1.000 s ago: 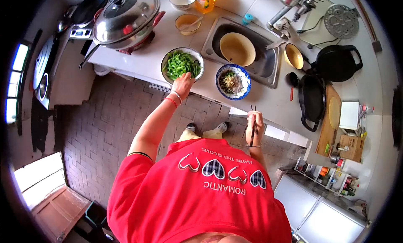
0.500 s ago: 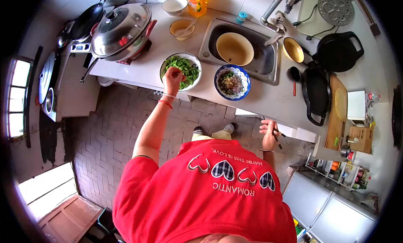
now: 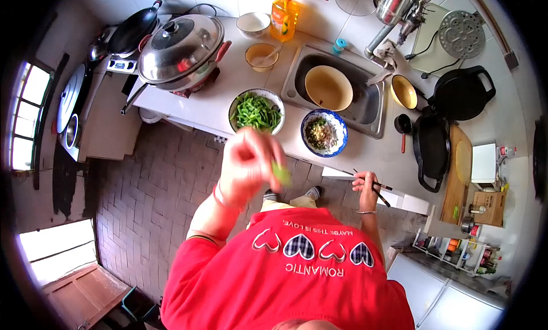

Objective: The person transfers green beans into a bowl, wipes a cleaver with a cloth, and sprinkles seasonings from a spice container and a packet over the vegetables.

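My left hand [image 3: 251, 164] is raised close to the camera, its fingers pinched on a small green piece [image 3: 281, 173], which is blurred. Just beyond it, a bowl of chopped green vegetables [image 3: 257, 112] sits near the counter's front edge. To the right of that stands a blue-rimmed bowl [image 3: 324, 133] of chopped seasonings. My right hand [image 3: 366, 187] holds a pair of dark chopsticks [image 3: 381, 194] beside the counter's front edge, away from both bowls.
A lidded wok [image 3: 181, 50] stands at the left of the counter [image 3: 222, 73]. The sink [image 3: 374, 110] holds a large cream basin [image 3: 329, 88]. An open black electric pan [image 3: 431, 144], a ladle [image 3: 403, 124] and a wooden board [image 3: 456, 176] are at the right.
My left hand has risen from the bowl of greens towards the camera with a green piece between its fingers. My right hand still holds the chopsticks, now angled differently.
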Motion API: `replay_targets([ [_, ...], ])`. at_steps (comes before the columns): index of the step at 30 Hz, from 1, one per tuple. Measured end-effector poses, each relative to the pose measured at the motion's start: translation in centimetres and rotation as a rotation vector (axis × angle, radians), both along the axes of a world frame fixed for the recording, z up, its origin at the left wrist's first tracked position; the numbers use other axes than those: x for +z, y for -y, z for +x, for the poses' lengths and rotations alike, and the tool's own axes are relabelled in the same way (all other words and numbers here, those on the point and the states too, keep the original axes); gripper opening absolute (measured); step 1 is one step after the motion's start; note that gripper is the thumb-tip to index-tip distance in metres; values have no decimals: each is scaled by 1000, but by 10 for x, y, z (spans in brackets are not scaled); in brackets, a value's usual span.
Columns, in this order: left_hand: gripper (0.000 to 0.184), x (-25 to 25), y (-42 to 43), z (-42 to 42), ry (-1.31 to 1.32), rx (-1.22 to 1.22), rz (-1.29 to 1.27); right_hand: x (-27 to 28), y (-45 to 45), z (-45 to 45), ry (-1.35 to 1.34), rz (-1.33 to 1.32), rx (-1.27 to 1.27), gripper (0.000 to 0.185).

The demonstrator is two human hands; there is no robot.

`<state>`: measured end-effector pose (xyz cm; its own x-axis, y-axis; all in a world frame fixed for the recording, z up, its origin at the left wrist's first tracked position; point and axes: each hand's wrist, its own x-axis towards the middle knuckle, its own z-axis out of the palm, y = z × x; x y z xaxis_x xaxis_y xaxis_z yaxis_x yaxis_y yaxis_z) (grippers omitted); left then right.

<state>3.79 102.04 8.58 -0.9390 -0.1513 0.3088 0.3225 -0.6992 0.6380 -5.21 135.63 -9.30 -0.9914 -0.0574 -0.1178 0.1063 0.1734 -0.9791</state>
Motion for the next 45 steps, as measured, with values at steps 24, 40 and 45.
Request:
replay_targets([
  [24,24,-299,81,0,919,457,-521,-16,-74,49,104,7,-348,41],
  [40,30,-366,125,-56,1056,407,-323,-60,-161,204,273,195,-716,47],
  [45,39,-331,106,-65,1045,403,-195,-74,-185,215,267,40,-735,47],
])
